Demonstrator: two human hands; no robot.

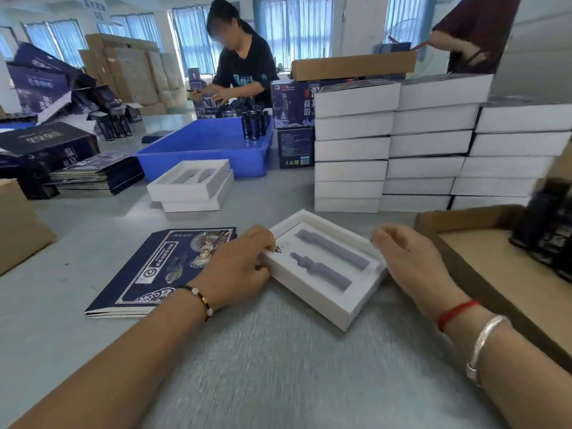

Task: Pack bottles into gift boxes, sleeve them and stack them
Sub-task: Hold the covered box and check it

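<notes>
A worker's two hands frame an open white gift box [325, 267] lying at the centre of the grey worktop [263, 366], its two bottle-shaped foam slots both empty. The left hand [238, 267] grips the box's 9 o'clock edge with curled fingers; the right hand [408, 258] hovers at the 3 o'clock corner, fingers loosely bent and holding nothing, whether it touches the box is unclear. Judging by the scene, this box is at the very start: no bottle in, no sleeve on. A flat stack of printed sleeves [164, 270] waits just beside the left hand at 9 o'clock. Dark bottles [255, 123] stand in a blue tray [201, 150] at 11 o'clock, more blur inside a cardboard carton [495, 274] at 3 o'clock. Three columns of finished white boxes [427, 144] rise at 1 o'clock, suggesting much work already done. Two more empty trays [192, 184] sit at 11 o'clock. Open room lies toward 6 o'clock; the carton wall hems the right side.
</notes>
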